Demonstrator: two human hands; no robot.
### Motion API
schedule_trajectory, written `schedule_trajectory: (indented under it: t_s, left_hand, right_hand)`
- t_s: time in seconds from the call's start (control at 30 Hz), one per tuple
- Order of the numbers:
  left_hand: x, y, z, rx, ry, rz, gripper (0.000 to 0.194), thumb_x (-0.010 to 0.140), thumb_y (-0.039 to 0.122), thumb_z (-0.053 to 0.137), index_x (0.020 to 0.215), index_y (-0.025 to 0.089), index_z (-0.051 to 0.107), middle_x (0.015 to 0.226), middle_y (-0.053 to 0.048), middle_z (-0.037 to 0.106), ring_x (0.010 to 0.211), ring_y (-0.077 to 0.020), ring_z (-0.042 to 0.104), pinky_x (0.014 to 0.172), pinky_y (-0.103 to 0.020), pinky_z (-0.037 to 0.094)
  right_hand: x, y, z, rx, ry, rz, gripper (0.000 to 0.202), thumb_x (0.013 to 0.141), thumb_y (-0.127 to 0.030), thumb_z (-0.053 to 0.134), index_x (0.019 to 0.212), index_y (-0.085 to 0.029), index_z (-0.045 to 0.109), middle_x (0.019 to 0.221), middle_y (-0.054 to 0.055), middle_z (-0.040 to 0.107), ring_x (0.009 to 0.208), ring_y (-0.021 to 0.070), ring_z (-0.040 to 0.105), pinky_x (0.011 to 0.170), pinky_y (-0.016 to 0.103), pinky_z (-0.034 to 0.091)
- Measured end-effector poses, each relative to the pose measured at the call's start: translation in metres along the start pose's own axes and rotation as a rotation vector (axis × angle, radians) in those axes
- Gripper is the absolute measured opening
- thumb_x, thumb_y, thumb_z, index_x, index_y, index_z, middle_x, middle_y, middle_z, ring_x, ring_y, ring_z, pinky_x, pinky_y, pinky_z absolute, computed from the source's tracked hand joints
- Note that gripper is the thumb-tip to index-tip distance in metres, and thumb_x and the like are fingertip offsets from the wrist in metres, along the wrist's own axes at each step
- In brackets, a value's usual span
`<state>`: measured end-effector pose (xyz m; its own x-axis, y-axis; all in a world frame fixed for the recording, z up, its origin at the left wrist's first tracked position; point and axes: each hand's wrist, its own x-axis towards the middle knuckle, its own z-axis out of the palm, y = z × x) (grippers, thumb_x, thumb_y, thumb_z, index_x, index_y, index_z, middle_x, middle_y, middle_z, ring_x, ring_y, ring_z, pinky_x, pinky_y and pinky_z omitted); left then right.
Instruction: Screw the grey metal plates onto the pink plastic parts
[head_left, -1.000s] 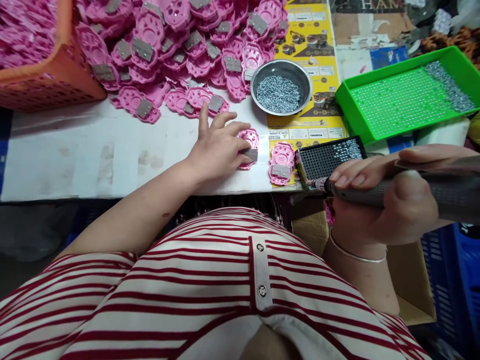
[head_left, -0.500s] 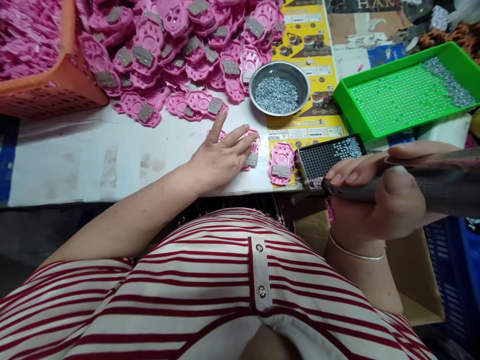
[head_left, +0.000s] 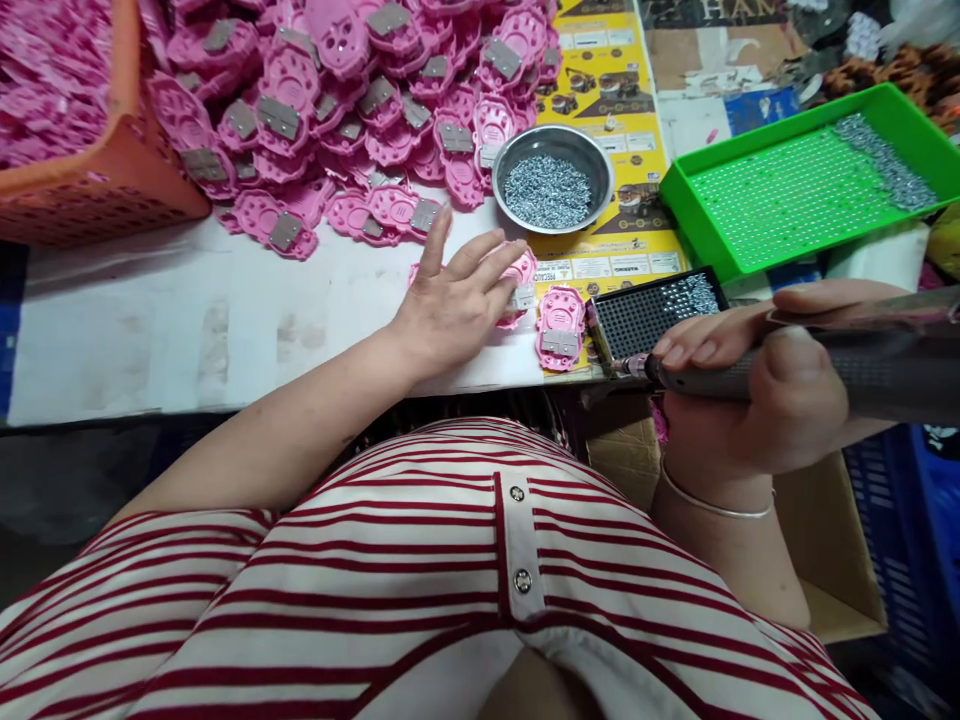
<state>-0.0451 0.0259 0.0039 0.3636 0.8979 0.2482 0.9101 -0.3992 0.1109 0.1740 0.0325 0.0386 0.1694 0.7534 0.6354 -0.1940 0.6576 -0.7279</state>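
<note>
My left hand lies with its fingers spread over a pink plastic part with a grey metal plate, its fingertips touching it. Another bit of pink shows behind the thumb. My right hand is wrapped round a dark grey power screwdriver, whose tip lies by the near edge of a black perforated tray with screws in it. Between the two hands, a second pink part lies flat, its metal plate facing up. Just beyond stands a metal bowl of small screws.
A large heap of pink parts covers the back left, beside an orange basket of pink pieces. A green tray with screws stands at the right. Below the table edge is an open cardboard box near a blue crate.
The pink part under my left fingers has moved away from the table edge and tilted, with my left hand shifting slightly right. My right hand keeps its hold on the screwdriver.
</note>
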Motion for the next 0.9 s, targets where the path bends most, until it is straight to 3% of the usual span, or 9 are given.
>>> schedule_trajectory:
  t_s: [0.13,0.27,0.43,0.53,0.6,0.73,0.9]
  left_hand:
    - [-0.001,-0.007,-0.001,-0.03,-0.055,-0.01,0.032,0.103,0.029,0.042,0.118,0.029,0.07,0.144,-0.002,0.062,0.136,-0.0287,0.053,0.126,-0.064,0.016]
    - [0.0,0.002,0.003,0.006,-0.161,0.051,0.044,0.105,0.021,0.029,0.121,0.022,0.071,0.129,-0.007,0.071,0.124,-0.0276,0.061,0.126,-0.065,0.017]
    - [0.002,0.01,0.004,-0.009,-0.118,-0.002,0.044,0.106,0.023,0.03,0.127,0.022,0.068,0.121,-0.008,0.074,0.119,-0.0268,0.063,0.126,-0.066,0.01]
    - [0.003,0.009,0.003,-0.015,-0.121,-0.038,0.045,0.107,0.029,0.03,0.13,0.017,0.066,0.111,-0.012,0.076,0.118,-0.0279,0.064,0.127,-0.064,0.01]
    - [0.003,0.007,0.002,-0.034,-0.099,-0.047,0.043,0.106,0.03,0.033,0.13,0.016,0.066,0.113,-0.012,0.076,0.121,-0.0287,0.063,0.127,-0.063,0.01]
    - [-0.001,0.001,-0.002,-0.068,-0.025,-0.069,0.036,0.103,0.029,0.04,0.13,0.029,0.065,0.133,-0.005,0.069,0.131,-0.0304,0.056,0.126,-0.068,0.006]
    - [-0.005,-0.001,-0.006,-0.066,-0.076,-0.067,0.035,0.101,0.023,0.044,0.124,0.033,0.068,0.138,-0.002,0.065,0.133,-0.0302,0.054,0.125,-0.071,0.002]
  right_hand:
    - [0.0,0.002,0.001,0.01,0.033,0.02,0.011,0.078,-0.032,0.072,0.088,-0.028,0.074,0.052,-0.01,0.057,0.04,0.0059,0.048,0.04,0.023,0.05]
    - [-0.002,0.006,0.002,0.027,-0.008,0.025,0.014,0.078,-0.031,0.07,0.091,-0.027,0.071,0.054,-0.01,0.055,0.039,0.0066,0.045,0.039,0.024,0.049]
    - [-0.004,0.006,-0.001,-0.062,0.011,-0.003,0.018,0.078,-0.042,0.073,0.089,-0.029,0.068,0.053,-0.01,0.048,0.04,0.0054,0.041,0.041,0.024,0.047]
    - [-0.004,0.003,-0.001,-0.09,0.008,-0.003,0.013,0.081,-0.04,0.07,0.086,-0.028,0.067,0.054,-0.009,0.049,0.042,0.0051,0.044,0.044,0.023,0.05]
    - [-0.004,0.002,0.0,-0.073,0.014,0.02,0.012,0.081,-0.038,0.07,0.088,-0.029,0.069,0.054,-0.01,0.05,0.042,0.0051,0.046,0.044,0.023,0.051]
    - [-0.003,0.003,0.001,-0.005,0.016,0.033,0.015,0.077,-0.034,0.073,0.09,-0.028,0.072,0.055,-0.009,0.052,0.04,0.0056,0.046,0.04,0.022,0.05]
    - [-0.003,0.004,0.0,0.031,0.031,0.023,0.017,0.076,-0.035,0.076,0.089,-0.026,0.071,0.054,-0.009,0.051,0.039,0.0067,0.047,0.038,0.022,0.049]
